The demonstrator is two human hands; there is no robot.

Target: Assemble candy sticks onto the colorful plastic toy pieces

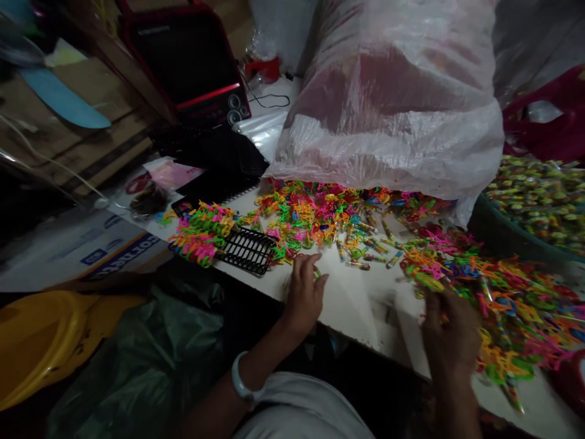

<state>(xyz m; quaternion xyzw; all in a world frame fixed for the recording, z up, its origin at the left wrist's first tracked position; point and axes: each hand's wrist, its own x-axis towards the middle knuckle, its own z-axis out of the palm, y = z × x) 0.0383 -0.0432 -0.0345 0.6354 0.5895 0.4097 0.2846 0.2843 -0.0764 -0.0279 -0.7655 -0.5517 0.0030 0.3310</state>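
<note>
At the front edge of the white table, my left hand is curled, thumb apart from the fingers. A bit of green shows between them, too small to name. To the right, my right hand is smeared by motion, its fingers at the edge of a pile of small bright plastic pieces. A yellow-green piece lies at its fingertips; whether it is gripped is unclear. Small printed tubes lie between the hands. Beyond my left hand, a black slotted rack has colourful pieces lined up at its left end.
A large translucent sack spills more bright pieces onto the table. A tub of small wrapped items stands right. A red-framed screen device is behind; a yellow plastic chair and green bag are left.
</note>
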